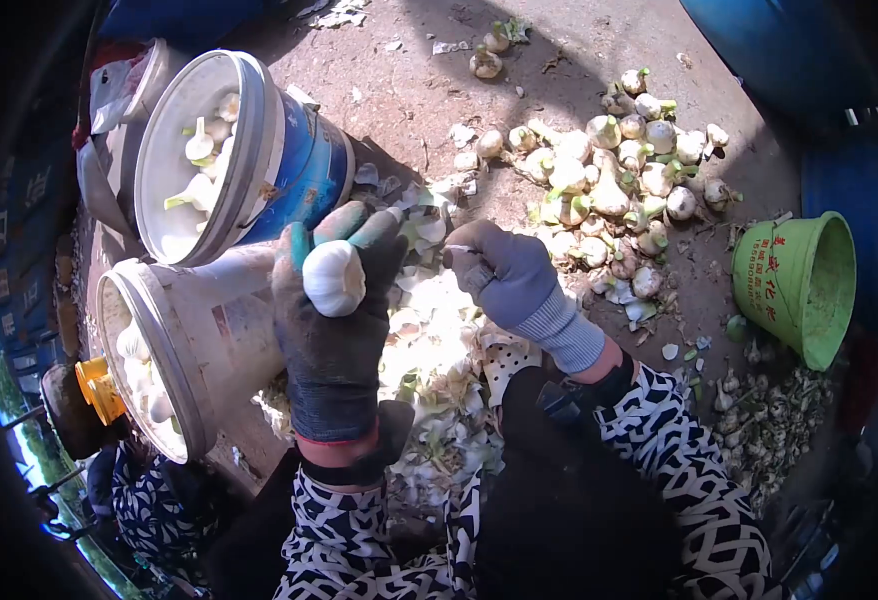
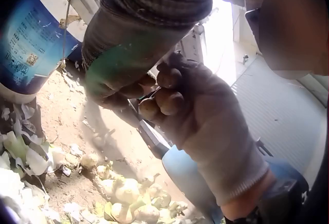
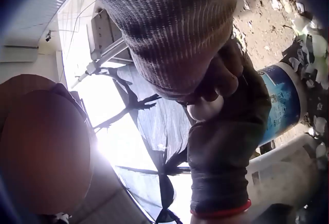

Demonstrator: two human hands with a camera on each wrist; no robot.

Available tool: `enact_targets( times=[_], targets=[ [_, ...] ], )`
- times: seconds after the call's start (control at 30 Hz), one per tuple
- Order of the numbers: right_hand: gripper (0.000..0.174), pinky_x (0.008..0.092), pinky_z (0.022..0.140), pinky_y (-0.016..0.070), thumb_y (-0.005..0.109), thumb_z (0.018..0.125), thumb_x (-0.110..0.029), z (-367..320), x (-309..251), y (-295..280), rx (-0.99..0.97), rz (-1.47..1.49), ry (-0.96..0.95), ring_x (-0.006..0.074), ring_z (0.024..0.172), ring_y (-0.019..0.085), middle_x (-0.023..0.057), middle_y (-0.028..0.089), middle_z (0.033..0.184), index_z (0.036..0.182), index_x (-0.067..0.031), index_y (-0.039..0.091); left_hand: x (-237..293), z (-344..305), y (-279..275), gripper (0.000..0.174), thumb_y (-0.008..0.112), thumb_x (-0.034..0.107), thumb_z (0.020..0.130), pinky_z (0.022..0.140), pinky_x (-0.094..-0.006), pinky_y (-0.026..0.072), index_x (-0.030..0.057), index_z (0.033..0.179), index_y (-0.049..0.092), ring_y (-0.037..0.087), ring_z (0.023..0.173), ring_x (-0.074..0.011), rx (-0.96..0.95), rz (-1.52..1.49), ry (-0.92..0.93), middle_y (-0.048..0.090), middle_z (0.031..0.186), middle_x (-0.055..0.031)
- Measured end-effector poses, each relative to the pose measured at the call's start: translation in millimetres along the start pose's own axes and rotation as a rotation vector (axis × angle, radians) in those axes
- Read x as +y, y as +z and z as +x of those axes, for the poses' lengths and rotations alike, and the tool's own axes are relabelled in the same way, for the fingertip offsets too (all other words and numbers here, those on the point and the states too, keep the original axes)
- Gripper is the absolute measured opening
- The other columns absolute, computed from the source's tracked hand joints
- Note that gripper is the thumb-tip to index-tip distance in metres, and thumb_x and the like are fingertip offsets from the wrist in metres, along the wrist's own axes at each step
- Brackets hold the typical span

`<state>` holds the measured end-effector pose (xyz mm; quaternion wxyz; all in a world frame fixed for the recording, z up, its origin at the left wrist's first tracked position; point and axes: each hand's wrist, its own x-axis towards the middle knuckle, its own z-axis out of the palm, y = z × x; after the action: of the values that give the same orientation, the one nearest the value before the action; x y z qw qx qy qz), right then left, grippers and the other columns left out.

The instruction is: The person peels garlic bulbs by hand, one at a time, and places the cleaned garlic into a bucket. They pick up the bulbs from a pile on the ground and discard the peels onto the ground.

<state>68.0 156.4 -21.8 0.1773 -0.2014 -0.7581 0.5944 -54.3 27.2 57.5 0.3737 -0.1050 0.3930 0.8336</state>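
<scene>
White and papery, a garlic bulb (image 1: 334,278) sits in the dark-gloved left hand (image 1: 330,338), whose fingers bend around it, leaving its face exposed. Just to that hand's right, the grey-gloved right hand (image 1: 524,282) is drawn closed, fingers folded inward; whether anything small is pinched there, I cannot tell. Loose peelings (image 1: 431,365) lie below and between both hands. Left of the left hand, two tipped buckets contain bulbs: a blue-labelled bucket (image 1: 311,180) farther off, a plain white bucket (image 1: 231,338) nearer. Beyond the right hand spreads a bulb heap (image 1: 609,185); a green bucket (image 1: 774,270) lies well to its right.
</scene>
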Motion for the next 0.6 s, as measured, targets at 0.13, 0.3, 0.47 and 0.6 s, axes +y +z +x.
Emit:
enact_targets(
  times=[0.13, 0.3, 0.47, 0.6],
  targets=[
    [0.042, 0.042, 0.087, 0.0478, 0.056, 0.081, -0.014, -58.2, 51.5, -18.4, -0.54, -0.803, 0.095, 0.032, 0.1, 0.061, 0.0162, 0.061, 0.112, 0.123, -0.0131, 0.052, 104.8, 23.2, -1.9, 0.057, 0.041, 0.042, 0.098, 0.104, -0.0524, 0.0384, -0.003, 0.134, 0.041, 0.05, 0.122, -0.0375, 0.038, 0.353, 0.601, 0.051, 0.129, -0.0235],
    [0.044, 0.0441, 0.085, 0.0471, 0.054, 0.085, -0.025, -73.9, 93.9, -80.8, -0.029, -1.123, 0.149, 0.0326, 0.099, 0.06, 0.0152, 0.055, 0.12, 0.127, -0.0125, 0.048, 118.2, 24.3, -34.7, 0.051, 0.042, 0.039, 0.098, 0.11, -0.0404, 0.0312, 0.0059, 0.137, 0.043, 0.045, 0.128, -0.0281, 0.149, 0.843, 0.966, 0.044, 0.138, -0.0166],
    [0.035, 0.0429, 0.075, 0.0516, 0.06, 0.085, -0.032, -49.1, 142.4, -90.4, -0.179, -0.887, 0.227, 0.0336, 0.084, 0.065, 0.0163, 0.067, 0.093, 0.111, -0.0091, 0.062, -54.2, 0.3, -39.4, 0.07, 0.074, 0.024, 0.081, 0.102, -0.0372, 0.0393, 0.0031, 0.139, 0.042, 0.046, 0.127, -0.027, -0.356, 1.241, 0.399, 0.047, 0.136, -0.019],
    [0.023, 0.0249, 0.075, 0.0514, 0.062, 0.091, -0.015, -38.9, 44.0, -77.8, -0.236, 0.185, 0.453, 0.0092, 0.084, 0.062, 0.0058, 0.066, 0.094, 0.112, -0.005, 0.062, -109.0, -10.1, -48.7, 0.074, 0.076, 0.011, 0.078, 0.097, -0.0357, 0.0458, 0.0076, 0.142, 0.038, 0.049, 0.123, -0.0212, -0.455, 1.016, 0.138, 0.043, 0.141, -0.0121]
  ],
)
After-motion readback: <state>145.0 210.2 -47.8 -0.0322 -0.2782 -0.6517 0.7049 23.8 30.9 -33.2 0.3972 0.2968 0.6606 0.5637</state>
